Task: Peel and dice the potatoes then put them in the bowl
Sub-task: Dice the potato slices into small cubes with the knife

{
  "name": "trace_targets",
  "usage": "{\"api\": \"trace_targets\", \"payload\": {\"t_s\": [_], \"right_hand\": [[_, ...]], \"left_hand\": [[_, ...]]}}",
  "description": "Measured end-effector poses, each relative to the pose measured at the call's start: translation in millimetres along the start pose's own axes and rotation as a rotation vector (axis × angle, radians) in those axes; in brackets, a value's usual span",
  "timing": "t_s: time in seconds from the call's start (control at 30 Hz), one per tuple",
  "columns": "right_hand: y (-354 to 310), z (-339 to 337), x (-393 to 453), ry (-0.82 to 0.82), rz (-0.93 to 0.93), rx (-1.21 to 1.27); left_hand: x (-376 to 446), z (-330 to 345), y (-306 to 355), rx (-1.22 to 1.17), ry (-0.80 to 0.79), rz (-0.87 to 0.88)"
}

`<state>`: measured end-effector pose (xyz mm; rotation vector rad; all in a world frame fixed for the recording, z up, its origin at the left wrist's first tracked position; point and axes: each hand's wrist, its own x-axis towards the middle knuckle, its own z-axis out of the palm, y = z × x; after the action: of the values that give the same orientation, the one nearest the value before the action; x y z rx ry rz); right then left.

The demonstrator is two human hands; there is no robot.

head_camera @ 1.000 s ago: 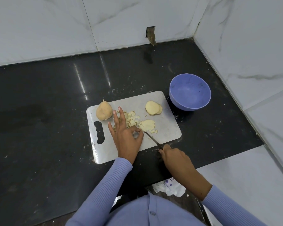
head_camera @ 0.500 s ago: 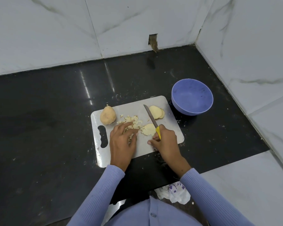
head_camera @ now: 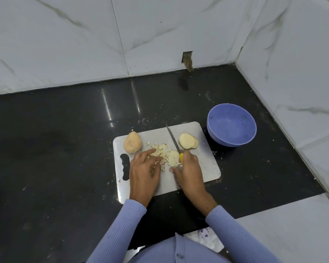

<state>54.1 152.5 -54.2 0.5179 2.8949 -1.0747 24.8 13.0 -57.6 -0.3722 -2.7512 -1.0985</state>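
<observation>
Right hand (head_camera: 188, 171) grips the knife (head_camera: 173, 141) by its yellow handle, mostly hidden in the fist; blade points away over the cutting board (head_camera: 205, 164). Left hand (head_camera: 144, 171) lies fingers fairly straight on the diced pile (head_camera: 160, 149), covering part of it; cannot tell if it pinches anything. A potato slice (head_camera: 173, 158) sits between the hands, near edge hidden by the right hand. Whole peeled potato (head_camera: 132, 142) on the board's far left corner, sliced halves (head_camera: 188, 141) stacked at far right. Purple bowl (head_camera: 231, 124) stands just right of the board on the black counter (head_camera: 65, 149). White paper (head_camera: 207, 238) by the body, partly cut off.
</observation>
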Motion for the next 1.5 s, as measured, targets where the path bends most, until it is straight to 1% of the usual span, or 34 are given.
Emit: {"api": "trace_targets", "payload": {"t_s": [0.1, 0.27, 0.4, 0.47, 0.57, 0.67, 0.73, 0.83, 0.93, 1.03, 1.13, 1.27, 1.4, 1.5], "right_hand": [[-3.8, 3.4, 14.2, -0.026, -0.037, 0.023], [-0.4, -16.0, 28.5, -0.121, -0.070, 0.216], [15.6, -43.5, 28.8, -0.042, 0.004, 0.257], [23.9, -54.0, 23.7, -0.082, 0.063, 0.228], [32.5, -54.8, 16.4, -0.175, 0.133, 0.078], [24.5, -38.1, 17.7, -0.214, 0.139, 0.051], [12.1, -25.2, 25.0, -0.182, 0.100, 0.076], [-2.4, -17.5, 33.9, -0.124, 0.027, 0.191], [-3.3, -27.3, 33.6, 0.005, -0.020, 0.210], [7.3, -42.1, 30.3, 0.153, 0.013, 0.216], [20.8, -53.7, 27.5, 0.225, 0.089, 0.188], [35.3, -59.8, 19.2, 0.243, 0.156, 0.220], [41.2, -55.1, 16.3, 0.230, 0.132, 0.209], [38.5, -48.6, 21.8, 0.220, 0.098, 0.168]], "left_hand": [[2.9, -0.4, 0.9, -0.003, -0.006, 0.001], [7.7, -0.6, -0.1, -0.006, -0.008, 0.010], [11.5, 1.7, 1.7, 0.000, -0.024, 0.021], [12.5, 4.0, 2.1, -0.011, -0.036, 0.031], [13.5, 7.0, 1.5, -0.017, -0.047, 0.048], [16.0, 8.5, 1.5, -0.005, -0.049, 0.057], [18.6, 8.6, 1.9, -0.001, -0.050, 0.067], [22.3, 8.9, 2.4, 0.003, -0.049, 0.086], [29.2, 9.1, 3.5, -0.007, -0.052, 0.092], [40.5, 13.0, 6.7, -0.006, -0.101, 0.126], [55.3, 23.5, 16.2, 0.000, -0.192, 0.163], [78.2, 43.5, 29.4, 0.032, -0.354, 0.196], [96.2, 53.8, 40.2, 0.119, -0.527, 0.217], [101.9, 56.0, 40.4, 0.131, -0.528, 0.207]]}}
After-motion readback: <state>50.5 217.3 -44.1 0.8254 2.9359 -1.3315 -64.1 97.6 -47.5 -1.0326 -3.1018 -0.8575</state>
